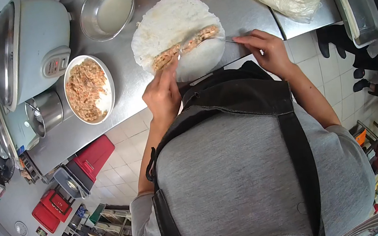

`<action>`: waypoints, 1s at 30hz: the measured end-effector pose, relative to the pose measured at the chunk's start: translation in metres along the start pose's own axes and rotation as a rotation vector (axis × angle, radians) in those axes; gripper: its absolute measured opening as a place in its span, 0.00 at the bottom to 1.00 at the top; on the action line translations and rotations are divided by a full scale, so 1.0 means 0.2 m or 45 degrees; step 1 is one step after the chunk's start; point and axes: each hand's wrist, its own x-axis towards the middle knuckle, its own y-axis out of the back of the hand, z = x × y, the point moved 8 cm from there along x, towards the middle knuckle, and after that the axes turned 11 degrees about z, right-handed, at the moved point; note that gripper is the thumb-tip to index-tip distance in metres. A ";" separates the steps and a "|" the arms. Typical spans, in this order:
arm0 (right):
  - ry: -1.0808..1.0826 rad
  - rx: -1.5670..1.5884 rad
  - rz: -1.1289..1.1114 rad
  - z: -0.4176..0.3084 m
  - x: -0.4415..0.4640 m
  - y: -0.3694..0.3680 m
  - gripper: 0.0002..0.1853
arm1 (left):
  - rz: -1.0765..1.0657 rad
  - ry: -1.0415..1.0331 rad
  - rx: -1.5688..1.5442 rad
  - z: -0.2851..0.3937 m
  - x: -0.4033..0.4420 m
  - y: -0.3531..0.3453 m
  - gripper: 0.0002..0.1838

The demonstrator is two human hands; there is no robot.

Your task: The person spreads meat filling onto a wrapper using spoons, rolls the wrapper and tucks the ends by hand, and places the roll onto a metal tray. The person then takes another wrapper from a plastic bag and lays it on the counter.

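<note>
The metal tabletop (123, 71) carries a round white sheet (170, 21). Left of it is an oval dish (109, 88) of orange-brown filling. A long strip of similar filling (170, 56) lies across the sheet. The left hand (162, 92) has its fingers close together near the strip's left end; I cannot tell their grip. The right hand (267, 54) pinches a thin metal utensil (220, 39).
</note>
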 end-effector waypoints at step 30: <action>0.190 0.039 -0.130 -0.24 -0.01 -0.28 0.26 | -0.028 0.294 0.078 -0.34 -0.13 0.32 0.19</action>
